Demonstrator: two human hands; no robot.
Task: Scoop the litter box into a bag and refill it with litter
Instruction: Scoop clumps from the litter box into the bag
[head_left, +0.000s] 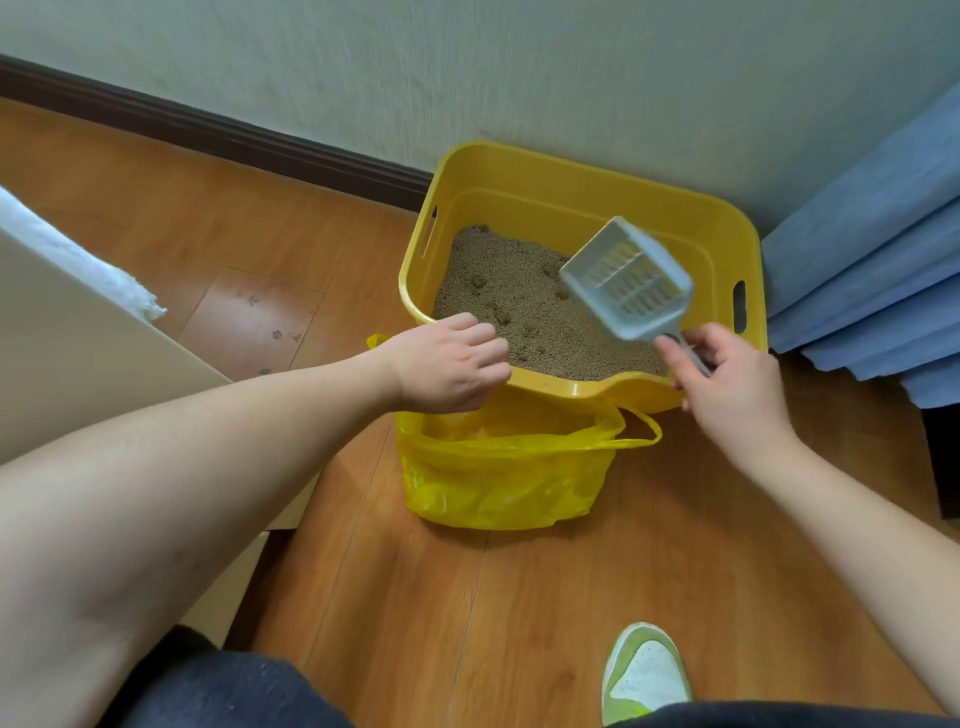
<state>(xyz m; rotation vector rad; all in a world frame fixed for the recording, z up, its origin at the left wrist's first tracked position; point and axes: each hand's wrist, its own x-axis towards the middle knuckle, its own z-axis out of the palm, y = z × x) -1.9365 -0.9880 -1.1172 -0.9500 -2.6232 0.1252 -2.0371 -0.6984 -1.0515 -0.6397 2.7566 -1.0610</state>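
Head view. My right hand (727, 384) pinches the scoop (631, 283) by its thin handle, thumb and forefinger closed on the handle where it meets the scoop's head, the other fingers curled beneath. The handle runs through my grip; the slotted head stands clear of my fingers at about 11 o'clock from the hand. Long axis of the scoop: 5 o'clock at the handle to 11 o'clock at the open lip. The head hangs above the litter (519, 312); I cannot tell whether it touches the grains. Nothing visible lies in the head; yellow shows through the slots.

My left hand (447, 364) is at the near left rim of the box (571, 176), fingers curled together. Whether they grip the rim, the bag's edge or nothing, I cannot tell; the fingertips are hidden under the knuckles.

The box sits against the wall (519, 62) at 12 o'clock from me, its long axis roughly 9 to 3 o'clock. Litter fills the floor of it, with several darker clumps near the middle, between my two hands and slightly beyond them.

The bag (498, 467) stands open on the floor (519, 597), touching the box's near wall, directly at 6 o'clock from the box and below my left hand. One loop handle trails toward 3 o'clock.

Blue cloth (872, 260) at 2 o'clock, just beside the box. My shoe (644, 670) at 5 o'clock.
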